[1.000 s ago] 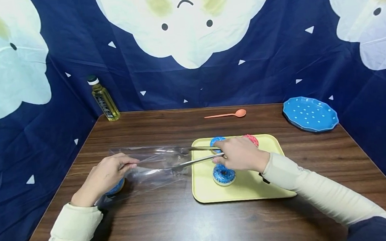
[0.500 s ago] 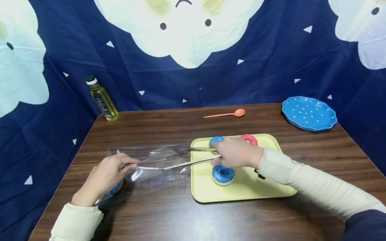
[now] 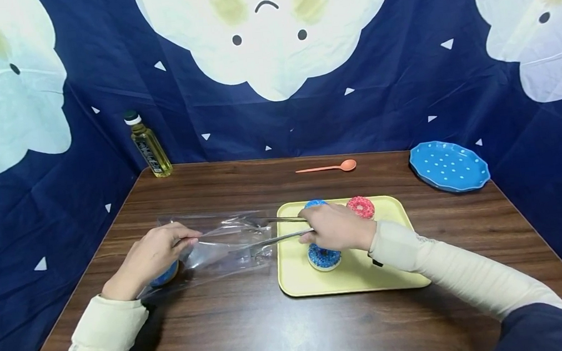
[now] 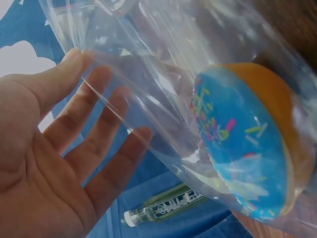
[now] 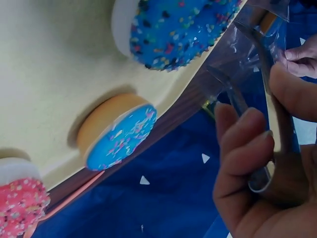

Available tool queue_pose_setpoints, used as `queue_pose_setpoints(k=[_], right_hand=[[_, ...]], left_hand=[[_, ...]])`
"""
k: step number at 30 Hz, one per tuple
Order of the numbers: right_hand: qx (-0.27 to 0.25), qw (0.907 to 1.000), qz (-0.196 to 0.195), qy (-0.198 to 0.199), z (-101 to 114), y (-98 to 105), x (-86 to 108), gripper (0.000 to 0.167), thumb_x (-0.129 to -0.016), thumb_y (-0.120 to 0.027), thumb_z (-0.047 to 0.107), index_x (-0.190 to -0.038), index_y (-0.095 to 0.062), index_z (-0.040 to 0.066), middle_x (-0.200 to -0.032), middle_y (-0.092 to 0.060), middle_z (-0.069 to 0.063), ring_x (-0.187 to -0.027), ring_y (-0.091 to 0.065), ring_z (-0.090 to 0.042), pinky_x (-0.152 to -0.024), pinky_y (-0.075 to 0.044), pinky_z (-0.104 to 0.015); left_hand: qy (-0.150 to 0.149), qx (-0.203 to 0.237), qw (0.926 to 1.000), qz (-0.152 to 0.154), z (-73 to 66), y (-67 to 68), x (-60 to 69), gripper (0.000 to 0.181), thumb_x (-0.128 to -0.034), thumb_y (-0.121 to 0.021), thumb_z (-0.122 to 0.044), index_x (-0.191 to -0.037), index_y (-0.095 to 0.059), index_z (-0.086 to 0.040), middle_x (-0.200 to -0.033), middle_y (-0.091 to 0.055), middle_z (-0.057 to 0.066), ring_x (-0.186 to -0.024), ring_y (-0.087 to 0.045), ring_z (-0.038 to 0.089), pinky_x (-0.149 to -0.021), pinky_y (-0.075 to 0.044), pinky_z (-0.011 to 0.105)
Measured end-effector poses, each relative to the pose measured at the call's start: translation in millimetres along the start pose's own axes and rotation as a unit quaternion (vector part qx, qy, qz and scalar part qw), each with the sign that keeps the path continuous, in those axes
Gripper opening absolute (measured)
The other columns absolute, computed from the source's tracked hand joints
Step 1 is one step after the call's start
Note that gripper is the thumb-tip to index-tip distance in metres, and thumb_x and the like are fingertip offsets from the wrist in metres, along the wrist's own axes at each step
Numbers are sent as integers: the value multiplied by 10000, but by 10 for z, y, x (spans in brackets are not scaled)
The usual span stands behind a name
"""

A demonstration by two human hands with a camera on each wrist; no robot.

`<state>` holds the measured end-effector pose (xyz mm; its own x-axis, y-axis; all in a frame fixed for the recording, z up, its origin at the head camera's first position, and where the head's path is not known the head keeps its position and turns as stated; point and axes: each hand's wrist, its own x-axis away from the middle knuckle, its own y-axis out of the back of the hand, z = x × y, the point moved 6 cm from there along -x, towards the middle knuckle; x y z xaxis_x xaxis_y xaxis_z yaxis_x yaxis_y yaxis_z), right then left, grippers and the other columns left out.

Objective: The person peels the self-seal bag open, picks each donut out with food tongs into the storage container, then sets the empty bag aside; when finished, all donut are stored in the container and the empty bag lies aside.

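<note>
My left hand (image 3: 150, 259) pinches the edge of a clear plastic bag (image 3: 238, 263) between thumb and index finger; in the left wrist view its other fingers spread behind the film. Inside the bag's left end lies a blue-iced donut (image 4: 237, 139) with sprinkles, partly hidden by the hand in the head view. My right hand (image 3: 338, 226) holds metal tongs (image 3: 288, 235) near their bend. Their arms are spread and reach left into the bag, with no donut visible between them. Below the right hand, a yellow tray (image 3: 360, 280) carries blue donuts (image 3: 324, 258) and a pink donut (image 3: 360, 207).
An orange spoon (image 3: 347, 165) lies behind the tray. At the back right sits a blue dotted plate (image 3: 448, 166). An oil bottle (image 3: 150, 150) stands in the back left corner, by the blue cloth walls (image 3: 236, 123).
My right hand has shifted a little left with the tongs, uncovering more of the pink donut. The left hand has kept its pinch on the bag, nearly still.
</note>
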<state>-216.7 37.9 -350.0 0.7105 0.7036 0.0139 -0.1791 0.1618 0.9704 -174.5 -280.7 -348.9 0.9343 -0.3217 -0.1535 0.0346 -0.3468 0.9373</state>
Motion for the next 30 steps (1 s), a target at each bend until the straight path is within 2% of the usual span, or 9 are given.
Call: queue_pose_setpoints(k=[4, 8, 12, 17, 19, 25, 30], right_hand=[[83, 9993, -189, 325, 99, -26, -63, 336, -942, -721, 376, -1075, -670, 71, -886, -621, 36, -757, -609, -151, -639, -527, -377], [149, 9977, -305, 584, 190, -48, -145, 321, -945, -719, 370, -1046, -651, 74, -887, -629, 10, -733, -617, -166, -647, -525, -382], [123, 9969, -284, 721, 248, -75, -224, 333, -959, -702, 370, -1072, -662, 60, -892, -637, -15, -709, -622, -181, -624, -521, -383], [92, 9963, -207, 823, 314, -129, -337, 422, -965, -690, 387, -1211, -671, 45, -967, -697, -45, -812, -682, -207, -655, -554, -408], [106, 9956, -179, 914, 345, -152, -390, 434, -967, -686, 391, -1223, -671, 41, -981, -708, -57, -846, -692, -212, -678, -558, -404], [36, 9933, -105, 1146, 423, -199, -539, 517, -963, -685, 404, -1342, -634, 56, -1182, -708, -79, -945, -703, -216, -762, -555, -396], [-30, 9942, 101, 1068, 462, -232, -643, 562, -964, -670, 436, -1398, -601, 85, -1282, -671, -51, -1062, -680, -203, -796, -550, -392]], left_hand=[[50, 9, 10000, 30, 9, -23, 18, 188, -984, -671, -167, -1130, -781, -123, -1068, -723, 38, -1111, -645, 366, -824, -537, 542], [-45, 25, 10000, -67, -2, -30, 15, 174, -975, -682, -160, -1108, -788, -124, -1042, -725, 28, -1152, -618, 399, -851, -522, 561], [-82, 23, 10000, -47, -22, -37, -1, 174, -974, -686, -179, -1108, -790, -139, -1035, -723, 18, -1104, -646, 368, -826, -533, 541], [-54, -21, 10000, -26, -32, -25, -4, 180, -980, -681, -188, -1118, -788, -146, -1034, -720, 6, -996, -684, 284, -769, -549, 502], [-21, -52, 10000, -41, -33, -15, 4, 182, -982, -678, -193, -1120, -788, -147, -1033, -720, 5, -946, -691, 243, -736, -554, 477], [9, -95, 9999, -109, -27, 3, 17, 178, -979, -683, -204, -1112, -789, -149, -1062, -725, 25, -885, -688, 192, -690, -546, 432], [-74, -153, 9997, -182, -29, 25, 6, 174, -966, -701, -199, -1104, -792, -144, -1035, -726, 18, -866, -689, 192, -706, -551, 436]])
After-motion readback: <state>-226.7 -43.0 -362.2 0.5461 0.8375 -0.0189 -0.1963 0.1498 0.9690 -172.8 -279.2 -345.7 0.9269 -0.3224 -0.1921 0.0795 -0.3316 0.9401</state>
